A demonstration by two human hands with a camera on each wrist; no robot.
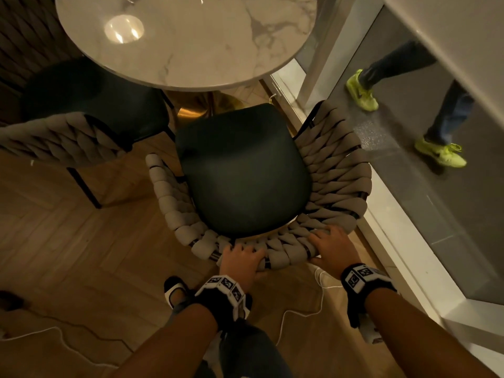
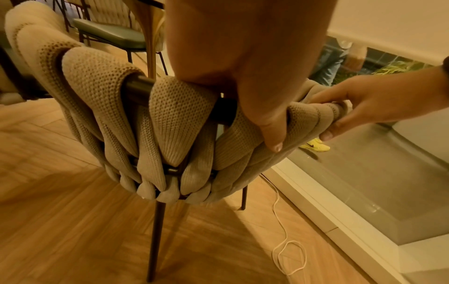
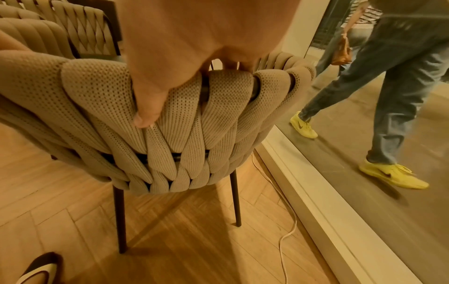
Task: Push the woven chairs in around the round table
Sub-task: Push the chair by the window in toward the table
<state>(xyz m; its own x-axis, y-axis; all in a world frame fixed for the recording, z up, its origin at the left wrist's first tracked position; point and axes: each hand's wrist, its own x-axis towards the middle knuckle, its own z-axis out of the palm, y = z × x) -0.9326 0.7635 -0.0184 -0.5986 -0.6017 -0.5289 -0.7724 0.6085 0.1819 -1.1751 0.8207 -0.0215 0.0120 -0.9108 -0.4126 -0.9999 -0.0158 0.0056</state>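
A woven beige chair (image 1: 332, 170) with a dark green seat (image 1: 242, 175) stands in front of me, its seat front near the round marble table (image 1: 191, 42). My left hand (image 1: 241, 259) grips the top rail of its backrest (image 2: 179, 115), thumb down the outer side. My right hand (image 1: 331, 242) grips the same rail further right, its thumb (image 3: 148, 107) pressed on the weave (image 3: 194, 123). A second woven chair (image 1: 60, 140) stands to the left, its seat partly under the table.
A glass wall with a white sill (image 1: 401, 241) runs close along the chair's right side. Behind the glass a person in yellow shoes (image 1: 439, 154) walks past. A white cable (image 2: 282, 240) lies on the wood floor by the chair's legs. My own shoe (image 1: 174, 290) is behind the chair.
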